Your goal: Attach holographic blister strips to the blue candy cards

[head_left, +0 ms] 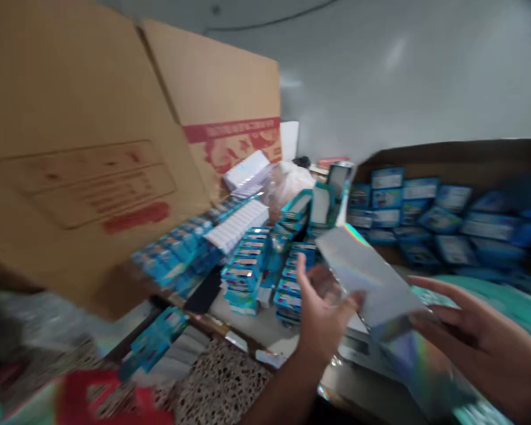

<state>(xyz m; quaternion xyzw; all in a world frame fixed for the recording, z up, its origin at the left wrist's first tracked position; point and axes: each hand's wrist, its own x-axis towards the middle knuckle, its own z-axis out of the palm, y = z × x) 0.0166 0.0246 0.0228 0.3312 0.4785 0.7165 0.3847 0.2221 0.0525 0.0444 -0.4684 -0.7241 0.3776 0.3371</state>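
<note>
Gripping a silvery packet [371,274], half-curled left fingers [306,285] and right fingers [442,289] hover over a table [265,329] before a grey wall [380,82].

A packing workshop or storeroom is suggested. Small blue boxes [246,262] are lined up in rows on a counter [265,332], and more are heaped inside an open brown carton [451,160] at the right. A large printed cardboard box [230,77] is stood at the left. Speckled flooring [232,369] is seen below.
</note>
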